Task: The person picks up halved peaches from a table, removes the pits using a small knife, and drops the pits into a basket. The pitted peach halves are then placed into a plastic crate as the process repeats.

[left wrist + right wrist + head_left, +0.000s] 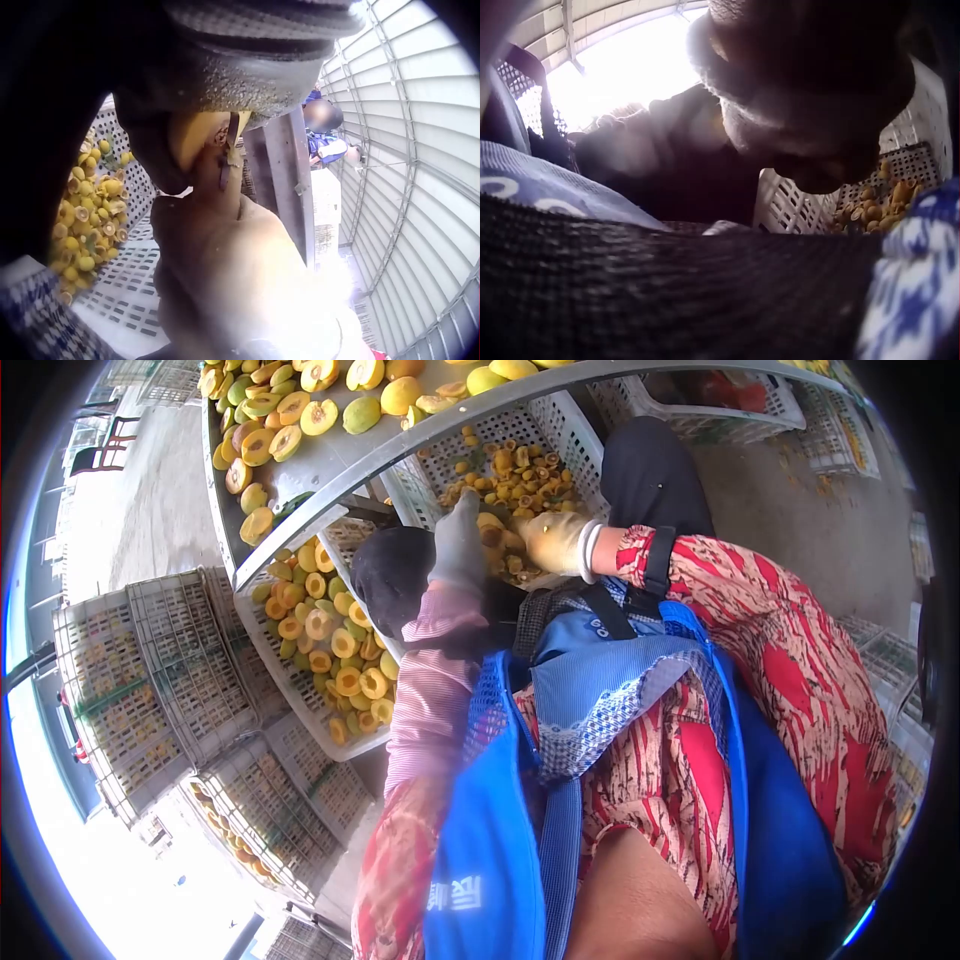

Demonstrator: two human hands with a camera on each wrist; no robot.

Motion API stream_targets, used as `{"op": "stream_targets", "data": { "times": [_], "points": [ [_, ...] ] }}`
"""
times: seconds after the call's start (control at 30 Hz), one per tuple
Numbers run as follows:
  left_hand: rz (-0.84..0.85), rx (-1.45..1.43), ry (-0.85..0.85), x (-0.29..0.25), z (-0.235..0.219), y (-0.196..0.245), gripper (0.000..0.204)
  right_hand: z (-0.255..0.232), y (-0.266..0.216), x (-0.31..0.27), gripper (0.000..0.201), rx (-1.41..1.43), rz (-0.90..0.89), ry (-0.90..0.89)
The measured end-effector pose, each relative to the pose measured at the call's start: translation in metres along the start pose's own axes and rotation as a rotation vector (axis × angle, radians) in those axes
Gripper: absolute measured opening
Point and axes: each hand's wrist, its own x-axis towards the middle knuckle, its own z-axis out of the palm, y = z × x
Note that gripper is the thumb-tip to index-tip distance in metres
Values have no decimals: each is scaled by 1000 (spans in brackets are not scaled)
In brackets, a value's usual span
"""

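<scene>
In the head view my left hand (460,545), in a grey glove, and my right hand (560,545), in a pale yellowish glove, meet between the knees. A yellow peach half (187,139) is gripped in the left hand's curled fingers, as the left wrist view shows. The right fist comes up under it, its thumb at the fruit's hollow. A small thin-bladed tool (224,171) lies along that thumb, its tip at the flesh; its handle is hidden in the fist. Dark shadow covers most of both hands in the right wrist view.
A white crate (572,422) with small yellow pieces and pits (515,470) stands just beyond the hands. Cut peach halves (320,417) cover the metal-edged table (400,450). Another crate (345,753) of halves sits at left, near stacked crates (100,690).
</scene>
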Motion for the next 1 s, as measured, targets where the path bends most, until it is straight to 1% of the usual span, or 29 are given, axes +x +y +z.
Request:
{"op": "stream_targets", "data": {
  "times": [0.07, 0.1, 0.17, 0.2, 0.23, 0.27, 0.3, 0.33, 0.37, 0.4, 0.47, 0.5, 0.53, 0.6, 0.63, 0.67, 0.7, 0.77, 0.83, 0.9, 0.97, 1.0],
  "points": [
    [-136, -94, 18, -13, 8, 16, 38, 1, 6, 1, 55, -31, -67, -12],
    [-199, -138, 19, -21, 12, 30, 33, -4, -1, -5, 51, -2, -54, -54],
    [-250, -224, 55, -26, 18, 37, 28, -10, -17, -16, 43, 60, -32, -137],
    [-235, -268, 94, -28, 20, 36, 28, 1, -13, -11, 30, -174, -294, -163],
    [-221, -310, 133, -29, 22, 36, 28, 7, -13, -8, 23, -214, -377, -182],
    [-208, -288, 216, -31, 26, 41, 29, 9, -15, -7, 15, -253, -461, -198],
    [-147, -203, 221, -34, 30, 47, 29, 10, -15, -8, 14, 32, -308, -274],
    [-87, -120, 225, -40, 33, 53, 29, 10, -15, -9, 13, 319, -148, -308],
    [-26, -36, 228, -45, 36, 59, 29, 4, -18, -12, 13, 738, 77, -393],
    [-20, -28, 253, -46, 38, 57, 29, -1, -20, -16, 15, 1153, 312, -469],
    [-4, -15, 305, -46, 39, 55, 29, -12, -30, -27, 17, 1293, 339, -489],
    [71, -1, 257, -43, 35, 52, 29, -16, -32, -30, 18, 1363, 352, -497],
    [142, 14, 209, -40, 31, 45, 30, -16, -26, -28, 19, 1433, 292, -564],
    [154, -69, 202, -50, 36, 54, 32, -14, -23, -31, 19, 1533, 211, -632],
    [187, -109, 192, -52, 37, 55, 32, -15, -20, -31, 19, 1578, 168, -662],
    [216, -148, 181, -54, 36, 54, 33, -13, -18, -30, 18, 1584, 148, -664],
    [246, -187, 170, -55, 37, 53, 33, -15, -23, -31, 18, 1441, 203, -567],
    [273, -199, 206, -54, 36, 48, 33, -20, -37, -33, 17, 1146, 303, -371],
    [309, -226, 258, -51, 38, 46, 31, -24, -40, -30, 16, 1207, 290, -395],
    [348, -266, 320, -54, 44, 50, 34, -23, -41, -29, 15, 1274, 280, -422],
    [396, -203, 306, -57, 41, 55, 34, -19, -42, -27, 15, 1342, 271, -451],
    [421, -174, 298, -58, 39, 57, 34, -16, -36, -26, 16, 1465, 206, -527]
  ]
}}
